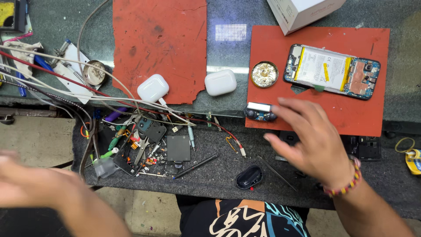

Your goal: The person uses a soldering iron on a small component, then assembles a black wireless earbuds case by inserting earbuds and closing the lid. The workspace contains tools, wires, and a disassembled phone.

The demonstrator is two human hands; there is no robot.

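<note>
While your right hand [313,142] hovers with fingers spread and holding nothing, the small camera module [260,111] lies just beyond its fingertips at the near left edge of the right red mat [351,118], its long axis running left to right; the opened phone [332,71] lies farther on the same mat, long axis also left to right, slightly tilted; the round tin [264,74] beside it holds shiny scraps; your left hand [39,184] is blurred at near left, so its grip I cannot tell.
</note>
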